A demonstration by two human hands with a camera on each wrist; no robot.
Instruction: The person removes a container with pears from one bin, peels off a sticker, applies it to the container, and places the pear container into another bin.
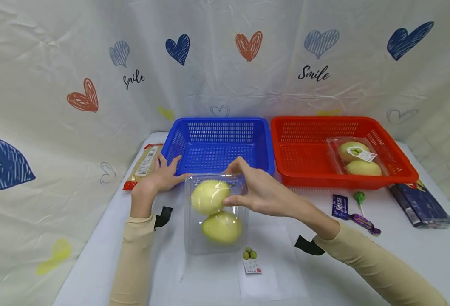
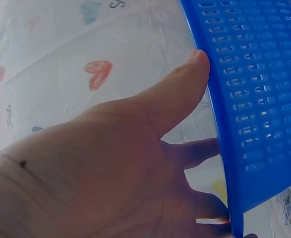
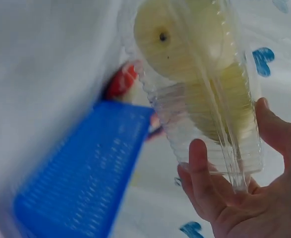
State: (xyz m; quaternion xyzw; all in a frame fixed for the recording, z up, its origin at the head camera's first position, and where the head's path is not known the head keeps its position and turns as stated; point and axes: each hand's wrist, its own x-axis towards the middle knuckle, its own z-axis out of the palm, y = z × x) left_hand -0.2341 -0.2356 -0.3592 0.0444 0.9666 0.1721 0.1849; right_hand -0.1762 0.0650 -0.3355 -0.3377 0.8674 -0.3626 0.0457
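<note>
A clear plastic clamshell box (image 1: 215, 212) with two yellow-green fruits inside stands on the white table in front of the blue basket (image 1: 217, 144). My right hand (image 1: 230, 185) grips the box's far end, fingers over the top and thumb on its side. The right wrist view shows the clamshell box (image 3: 204, 89) held between the thumb and fingers of my right hand (image 3: 229, 134). At the blue basket's front left corner, my left hand (image 1: 167, 163) rests with fingers straight. In the left wrist view its thumb lies against the wall of the blue basket (image 2: 254, 99).
A red basket (image 1: 347, 182) beside the blue one holds another clear fruit box (image 1: 356, 159). A noodle packet (image 1: 144, 163) lies left of the blue basket. A dark blue box (image 1: 420, 204), a lollipop (image 1: 359, 197) and wrapped candies (image 1: 364, 222) lie at right. A fruit label (image 1: 250, 260) lies near me.
</note>
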